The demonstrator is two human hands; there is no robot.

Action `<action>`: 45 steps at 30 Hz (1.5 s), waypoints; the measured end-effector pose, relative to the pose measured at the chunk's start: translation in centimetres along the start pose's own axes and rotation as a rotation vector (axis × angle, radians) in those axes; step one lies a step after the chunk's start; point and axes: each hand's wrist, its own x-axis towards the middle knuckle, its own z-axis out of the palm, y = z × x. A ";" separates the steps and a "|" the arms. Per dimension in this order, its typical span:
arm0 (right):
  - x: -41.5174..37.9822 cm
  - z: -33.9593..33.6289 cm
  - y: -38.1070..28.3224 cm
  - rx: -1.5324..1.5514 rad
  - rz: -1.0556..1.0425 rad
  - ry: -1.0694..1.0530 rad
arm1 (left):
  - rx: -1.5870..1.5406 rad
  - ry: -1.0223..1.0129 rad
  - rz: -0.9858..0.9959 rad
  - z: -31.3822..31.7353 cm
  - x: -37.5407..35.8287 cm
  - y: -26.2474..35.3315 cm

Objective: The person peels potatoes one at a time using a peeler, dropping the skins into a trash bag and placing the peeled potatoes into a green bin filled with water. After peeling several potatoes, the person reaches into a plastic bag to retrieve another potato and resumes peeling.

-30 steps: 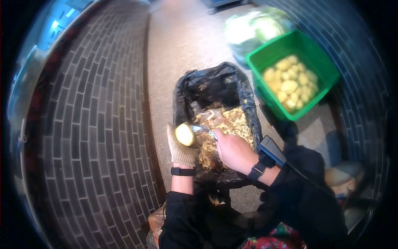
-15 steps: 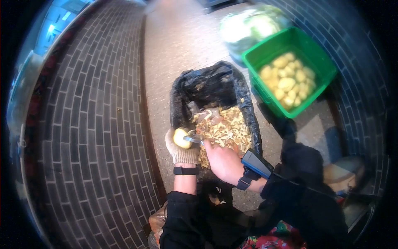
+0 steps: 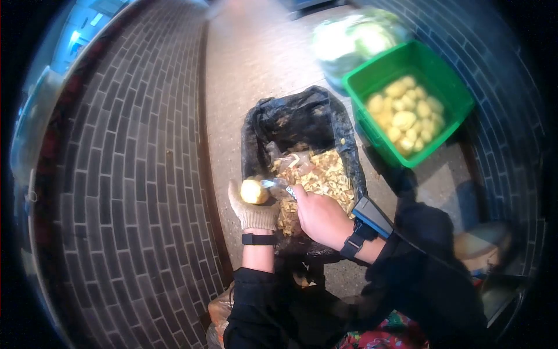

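Observation:
My left hand [image 3: 256, 215], in a knitted beige glove, is closed around a pale peeled potato [image 3: 253, 191] at the left rim of a bin. My right hand [image 3: 322, 215] is bare and wrapped round a peeler [image 3: 281, 185]; its shiny head points left, a small gap from the potato's right side. Below both hands stands the bin lined with a black plastic bag [image 3: 343, 116]. A thick heap of potato peelings [image 3: 322, 174] fills its near part.
At upper right a green tub [image 3: 459, 110] holds many peeled potatoes [image 3: 404, 119]. Behind it sits a clear plastic bag with pale green contents [image 3: 357, 41]. Brick-patterned walls [image 3: 133, 174] rise on both sides of the speckled floor [image 3: 232, 64]. A plastic bag [image 3: 218, 314] lies by my left sleeve.
My right hand with the peeler has drawn back slightly to the right, off the potato. The potato has turned a little in my left hand.

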 end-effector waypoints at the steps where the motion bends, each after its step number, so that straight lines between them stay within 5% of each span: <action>1: 0.1 -0.2 0.0 -0.016 0.003 -0.021 | 0.009 0.049 -0.025 0.2 0.0 -0.1; 7: -1.0 1.5 -1.5 -0.119 0.090 -0.097 | -0.141 -0.100 -0.059 -2.1 2.2 -1.0; 14: -2.2 2.6 -2.4 -0.094 0.100 -0.264 | 0.003 0.013 0.060 -2.6 2.0 -0.8; 17: -1.6 1.4 -2.1 -0.021 0.066 -0.205 | -0.007 0.034 0.070 -2.2 2.0 0.0; 19: -1.1 1.1 -1.5 0.042 0.024 -0.114 | -0.074 -0.130 -0.024 -1.9 0.9 0.5; 22: -0.5 0.7 -0.7 0.056 0.007 -0.028 | -0.158 -0.026 0.024 -0.7 1.0 0.1; 35: -1.1 1.3 -1.8 0.045 0.019 -0.178 | -0.133 -0.309 -0.101 -1.8 1.7 -0.1; 45: -0.8 1.3 -1.2 0.149 0.074 -0.104 | -0.083 0.093 0.136 0.2 1.1 -1.3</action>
